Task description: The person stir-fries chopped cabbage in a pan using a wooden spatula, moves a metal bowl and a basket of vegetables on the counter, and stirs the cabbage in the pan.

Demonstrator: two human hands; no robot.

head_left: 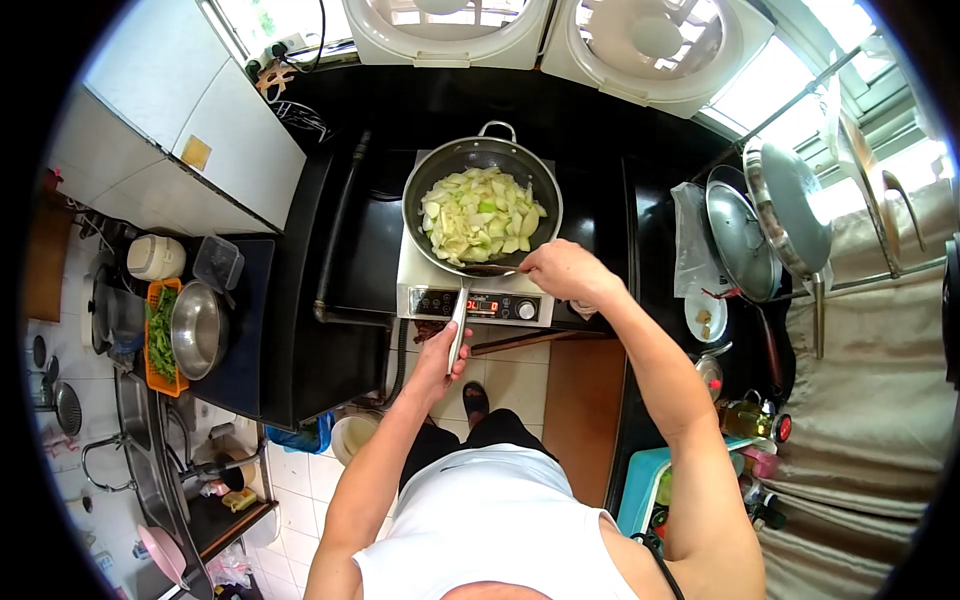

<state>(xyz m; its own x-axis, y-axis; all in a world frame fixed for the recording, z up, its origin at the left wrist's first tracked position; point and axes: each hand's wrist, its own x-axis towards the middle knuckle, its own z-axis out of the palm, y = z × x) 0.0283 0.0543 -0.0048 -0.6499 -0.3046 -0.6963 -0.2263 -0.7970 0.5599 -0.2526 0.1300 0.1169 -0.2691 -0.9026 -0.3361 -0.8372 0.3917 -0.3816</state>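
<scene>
A dark wok (412,215) with a long metal handle and a small loop handle sits on an induction cooker (420,275) with a lit red display. Pale green sliced vegetable pieces (480,215) are heaped inside it. My left hand (440,355) is closed around the wok's long handle. Over the near right rim, my right hand (570,272) grips a spatula (490,269), its brownish end lying at the near edge of the vegetables. The spatula's handle is mostly hidden by my fingers.
Two white fans (450,40) stand behind the black counter. Lids and pans hang on a rack (850,285) at right, above a small white plate (706,318). At left are a steel bowl (198,330) and an orange basket (165,385) of green vegetables.
</scene>
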